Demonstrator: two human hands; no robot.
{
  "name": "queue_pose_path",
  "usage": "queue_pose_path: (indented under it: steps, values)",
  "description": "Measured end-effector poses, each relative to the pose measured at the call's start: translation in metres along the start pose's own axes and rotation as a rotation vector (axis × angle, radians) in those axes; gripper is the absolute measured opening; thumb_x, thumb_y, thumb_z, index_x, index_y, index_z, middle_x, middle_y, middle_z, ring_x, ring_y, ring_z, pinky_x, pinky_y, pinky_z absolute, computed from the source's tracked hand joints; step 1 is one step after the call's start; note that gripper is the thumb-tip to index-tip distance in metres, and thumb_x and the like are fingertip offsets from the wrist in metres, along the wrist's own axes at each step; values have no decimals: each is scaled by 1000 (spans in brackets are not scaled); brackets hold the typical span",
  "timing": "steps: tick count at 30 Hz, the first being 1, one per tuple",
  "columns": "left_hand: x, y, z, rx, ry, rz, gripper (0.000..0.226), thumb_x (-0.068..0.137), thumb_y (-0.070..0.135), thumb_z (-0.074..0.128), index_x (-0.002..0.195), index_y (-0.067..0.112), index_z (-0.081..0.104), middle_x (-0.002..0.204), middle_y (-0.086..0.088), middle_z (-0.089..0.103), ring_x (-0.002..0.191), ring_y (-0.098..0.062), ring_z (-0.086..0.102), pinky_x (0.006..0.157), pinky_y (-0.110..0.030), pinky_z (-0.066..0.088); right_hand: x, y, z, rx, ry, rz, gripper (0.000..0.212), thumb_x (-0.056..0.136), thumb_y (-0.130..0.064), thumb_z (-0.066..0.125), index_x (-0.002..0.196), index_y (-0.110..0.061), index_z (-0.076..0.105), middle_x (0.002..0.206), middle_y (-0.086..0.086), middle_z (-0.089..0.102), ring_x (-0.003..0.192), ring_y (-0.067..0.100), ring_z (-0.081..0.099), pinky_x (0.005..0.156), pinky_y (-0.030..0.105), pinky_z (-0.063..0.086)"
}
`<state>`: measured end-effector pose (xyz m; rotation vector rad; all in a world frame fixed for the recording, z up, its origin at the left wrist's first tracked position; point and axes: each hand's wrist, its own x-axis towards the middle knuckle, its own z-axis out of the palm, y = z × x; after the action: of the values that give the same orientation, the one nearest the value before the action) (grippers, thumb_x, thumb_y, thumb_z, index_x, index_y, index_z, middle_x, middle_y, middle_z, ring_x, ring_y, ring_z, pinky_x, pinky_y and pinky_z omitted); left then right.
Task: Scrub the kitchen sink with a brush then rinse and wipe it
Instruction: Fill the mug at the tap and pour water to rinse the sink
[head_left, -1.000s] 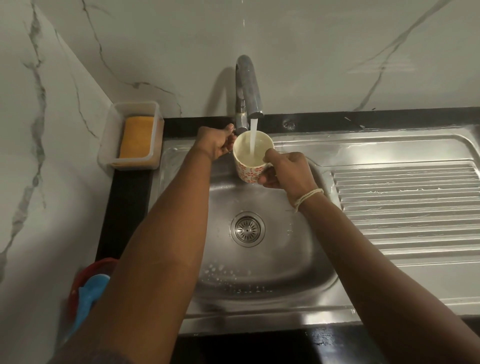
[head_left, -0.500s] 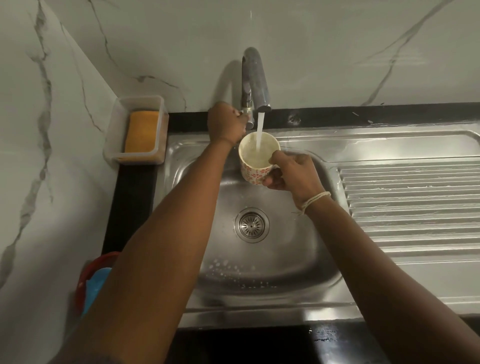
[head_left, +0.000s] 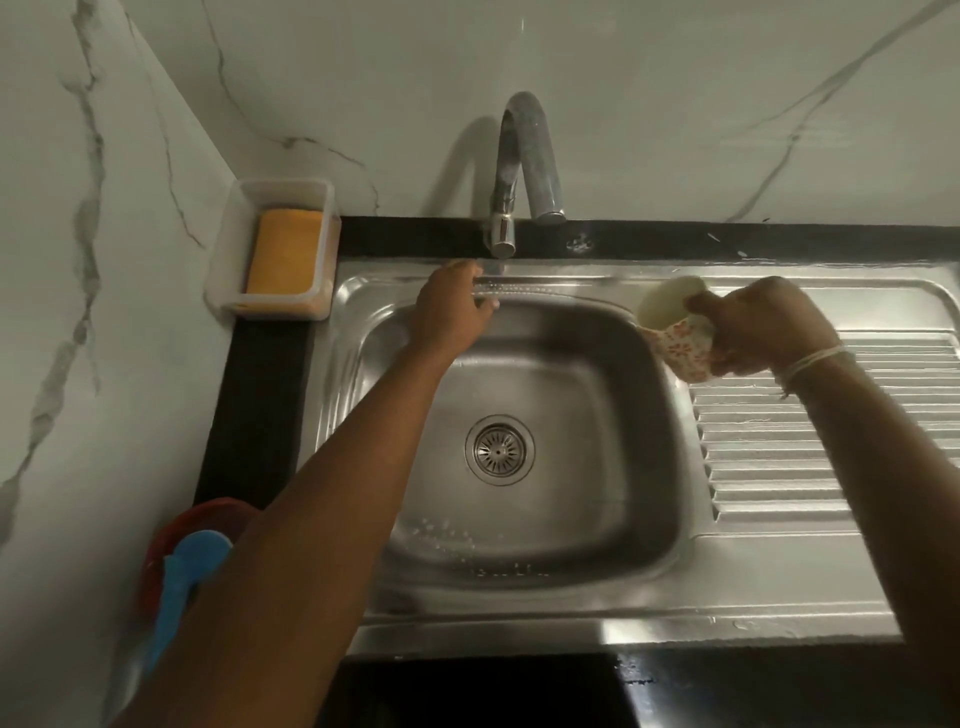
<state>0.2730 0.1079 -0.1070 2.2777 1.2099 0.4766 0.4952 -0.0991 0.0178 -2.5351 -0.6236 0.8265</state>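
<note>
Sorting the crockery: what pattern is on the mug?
The mug is white with small orange-red flowers and a cream inside, seen in the head view.

There is one view only, from the camera on my head. It looks forward and steeply down over the sink (head_left: 519, 587), so the basin fills the middle and the drain (head_left: 499, 450) sits almost at the centre. The wall (head_left: 675, 104) behind the tap (head_left: 524, 156) closes the top of the frame, and a side wall runs down the left edge. The near edge of the worktop (head_left: 467, 691) lies at the bottom. My forearms enter from the bottom corners and reach away from the lens, the left hand (head_left: 454, 306) near the tap's base, the right hand (head_left: 753, 327) at the right. The wide lens bends straight edges near the borders. The view is close, at arm's reach.
</note>
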Motion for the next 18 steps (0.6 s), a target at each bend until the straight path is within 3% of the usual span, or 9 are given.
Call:
queue_pose_path:
  steps: [1, 4, 8, 13, 16, 18]
  values:
    - [0, -1, -1, 23, -8, 20, 47, 80, 30, 76, 121, 12, 62, 120, -6, 64, 108, -22, 61, 90, -33, 50, 6, -1, -3, -91, 14, -11, 42, 91, -45, 59, 74, -7, 65, 74, 18, 72, 64, 34, 73, 67, 47, 63]
    - [-2, -4, -4, 89, -26, 54, 44, 80, 26, 76, 118, 9, 61, 121, -8, 61, 109, -25, 58, 90, -35, 49, 17, -14, -2, -357, 47, -99, 49, 95, -46, 53, 76, -4, 72, 64, 10, 71, 44, 19, 68, 46, 27, 52]
    - [-3, -14, -8, 167, -14, 79, 44, 80, 23, 75, 119, 7, 61, 123, -9, 60, 112, -27, 56, 94, -37, 48, 26, -37, 16, -455, 18, -162, 51, 96, -47, 50, 74, -5, 69, 55, 8, 68, 35, 14, 63, 46, 22, 46]
    - [-7, -26, -21, 244, -1, 44, 47, 84, 20, 72, 127, 8, 57, 130, -10, 57, 118, -26, 54, 95, -34, 45, 25, -72, 57, -435, -20, -281, 47, 93, -50, 53, 78, -7, 65, 63, 9, 66, 50, 24, 68, 52, 28, 53]
    - [-14, -36, -32, 282, -27, 12, 41, 85, 18, 70, 122, 6, 58, 130, -11, 55, 116, -26, 55, 92, -32, 45, 16, -91, 81, -403, 0, -363, 47, 93, -52, 53, 85, -9, 70, 63, 5, 61, 55, 22, 62, 51, 23, 42]
    - [-22, -45, -35, 285, -29, -18, 39, 85, 14, 69, 122, 6, 59, 132, -11, 55, 117, -25, 55, 94, -32, 45, 9, -97, 92, -316, -56, -339, 52, 93, -54, 52, 93, -6, 72, 72, 9, 66, 61, 26, 67, 52, 25, 47]
